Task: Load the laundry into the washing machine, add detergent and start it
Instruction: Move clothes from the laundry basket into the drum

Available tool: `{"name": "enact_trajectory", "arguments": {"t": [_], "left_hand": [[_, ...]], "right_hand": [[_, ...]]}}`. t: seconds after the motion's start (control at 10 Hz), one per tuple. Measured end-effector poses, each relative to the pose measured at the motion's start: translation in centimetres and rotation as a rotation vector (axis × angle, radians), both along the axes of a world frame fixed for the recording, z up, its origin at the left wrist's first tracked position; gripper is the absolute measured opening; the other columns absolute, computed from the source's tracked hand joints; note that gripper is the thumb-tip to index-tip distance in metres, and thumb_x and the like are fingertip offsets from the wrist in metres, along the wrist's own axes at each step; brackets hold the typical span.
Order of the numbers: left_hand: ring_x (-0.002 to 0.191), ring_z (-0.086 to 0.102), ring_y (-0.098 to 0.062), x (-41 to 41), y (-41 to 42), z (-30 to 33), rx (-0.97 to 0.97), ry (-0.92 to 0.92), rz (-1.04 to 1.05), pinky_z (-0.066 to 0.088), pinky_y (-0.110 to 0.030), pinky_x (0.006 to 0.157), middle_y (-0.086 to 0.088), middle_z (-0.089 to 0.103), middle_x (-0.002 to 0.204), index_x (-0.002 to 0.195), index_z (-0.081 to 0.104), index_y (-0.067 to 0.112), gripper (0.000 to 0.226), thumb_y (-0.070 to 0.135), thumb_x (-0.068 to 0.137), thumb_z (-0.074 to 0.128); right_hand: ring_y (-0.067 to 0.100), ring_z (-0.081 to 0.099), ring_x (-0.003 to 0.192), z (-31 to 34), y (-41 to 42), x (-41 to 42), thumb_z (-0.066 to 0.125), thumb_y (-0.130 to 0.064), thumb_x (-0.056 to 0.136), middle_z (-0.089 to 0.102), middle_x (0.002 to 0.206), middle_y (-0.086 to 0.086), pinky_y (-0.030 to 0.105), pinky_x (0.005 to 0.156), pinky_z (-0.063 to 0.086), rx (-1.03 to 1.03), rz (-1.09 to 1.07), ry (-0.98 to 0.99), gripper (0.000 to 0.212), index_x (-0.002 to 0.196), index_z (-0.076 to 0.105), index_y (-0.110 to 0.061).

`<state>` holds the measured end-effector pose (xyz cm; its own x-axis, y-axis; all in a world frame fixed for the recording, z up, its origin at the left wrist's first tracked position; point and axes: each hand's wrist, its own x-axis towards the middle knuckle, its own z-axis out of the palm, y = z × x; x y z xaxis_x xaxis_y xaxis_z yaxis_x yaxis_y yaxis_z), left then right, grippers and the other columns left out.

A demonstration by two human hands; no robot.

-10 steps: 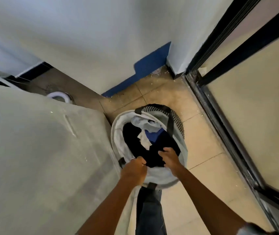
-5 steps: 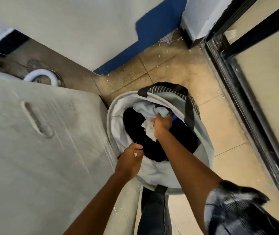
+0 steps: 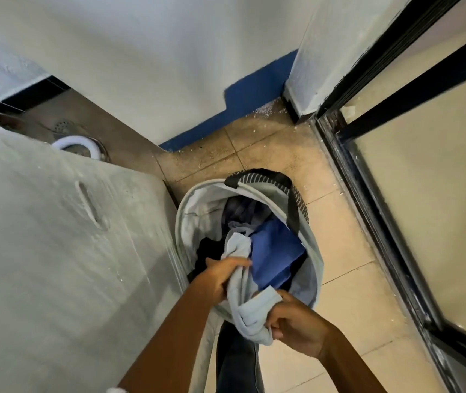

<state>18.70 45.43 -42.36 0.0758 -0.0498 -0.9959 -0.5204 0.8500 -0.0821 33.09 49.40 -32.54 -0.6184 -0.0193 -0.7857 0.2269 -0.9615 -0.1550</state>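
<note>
A round grey laundry basket (image 3: 192,219) with black handles stands on the floor beside the washing machine (image 3: 56,251), which fills the left under a dusty grey cover. Inside lie a blue garment (image 3: 275,255) and dark clothes (image 3: 241,212). A pale blue-grey cloth (image 3: 240,296) is stretched over the basket's near rim. My left hand (image 3: 220,275) grips its upper part. My right hand (image 3: 294,326) grips its lower end, just outside the rim.
A white hose (image 3: 84,143) curls over a floor drain behind the machine. A white wall with a blue base (image 3: 243,106) closes the corner. Black-framed sliding doors (image 3: 373,222) run along the right. My dark trouser leg (image 3: 237,361) stands below the basket on tan tiles.
My right hand has pulled back out of the basket with the pale cloth. My left hand has left the basket rim and taken hold of the same cloth. The blue garment is now uncovered.
</note>
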Motion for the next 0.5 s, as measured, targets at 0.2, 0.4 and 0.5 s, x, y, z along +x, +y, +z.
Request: {"name": "enact_trajectory", "arguments": {"t": [0.2, 0.4, 0.5], "left_hand": [[0.056, 0.045, -0.02, 0.8, 1.2, 6.9, 0.114, 0.166, -0.27, 0.037, -0.026, 0.05, -0.009, 0.049, 0.067, 0.117, 0.053, -0.016, 0.03, 0.0, 0.093, 0.047], [0.06, 0.043, -0.015, -0.3, 3.3, 13.1, 0.19, 0.21, -0.485, 0.04, -0.022, 0.059, -0.007, 0.048, 0.071, 0.101, 0.061, -0.004, 0.02, 0.004, 0.095, 0.044], [0.084, 0.051, -0.023, -1.4, 4.3, 17.3, 0.202, 0.156, -0.549, 0.038, -0.03, 0.077, -0.005, 0.053, 0.088, 0.105, 0.059, 0.004, 0.027, 0.022, 0.099, 0.04]], "right_hand": [[0.028, 0.062, 0.096, 1.3, 0.0, 0.5, 0.059, -0.012, 0.08, 0.07, 0.102, 0.019, 0.034, 0.073, 0.053, 0.368, -0.191, -0.186, 0.026, 0.104, 0.068, -0.008], [0.024, 0.06, 0.107, -0.7, -0.2, -0.1, 0.078, -0.052, 0.065, 0.058, 0.127, 0.003, 0.047, 0.081, 0.057, 0.209, -0.523, -0.227, 0.055, 0.115, 0.058, -0.039], [0.031, 0.066, 0.103, 0.0, 0.7, 0.1, 0.076, -0.048, 0.069, 0.066, 0.12, 0.013, 0.042, 0.08, 0.056, 0.012, -0.443, -0.233, 0.062, 0.123, 0.062, -0.023]]}}
